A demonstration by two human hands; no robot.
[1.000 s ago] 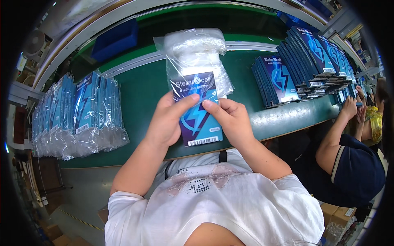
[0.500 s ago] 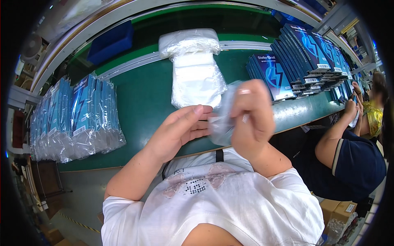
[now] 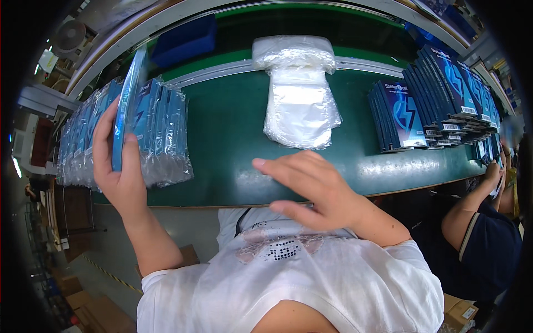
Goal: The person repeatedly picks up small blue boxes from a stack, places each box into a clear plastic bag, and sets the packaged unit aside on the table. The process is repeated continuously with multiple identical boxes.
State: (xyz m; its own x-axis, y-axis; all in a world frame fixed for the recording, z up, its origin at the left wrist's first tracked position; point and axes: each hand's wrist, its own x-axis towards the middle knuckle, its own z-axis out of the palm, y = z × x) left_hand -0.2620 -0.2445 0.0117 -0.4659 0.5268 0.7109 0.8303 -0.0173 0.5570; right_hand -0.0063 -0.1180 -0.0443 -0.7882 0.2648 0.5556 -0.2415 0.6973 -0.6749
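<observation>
- While the left hand (image 3: 123,191) pinches a thin blue box (image 3: 126,111) near its lower end, thumb on one side and fingers on the other, that box stands nearly upright, seen edge-on.
- It is at the left of the bench, in front of a row of bagged blue boxes (image 3: 166,125); whether it touches them, or has a bag of its own, I can't quite tell from this angle.
- The right hand (image 3: 319,191) hangs by the near edge of the green worktable (image 3: 222,180), fingers extended, thumb spread away, with nothing visible in its hold.
- Beyond the right hand lies a pile of clear plastic bags (image 3: 300,105).
- Unbagged blue boxes (image 3: 402,116) with a lightning-bolt graphic stand in rows at the right.
- At the far right, a co-worker's navy sleeve (image 3: 491,247) shows.
</observation>
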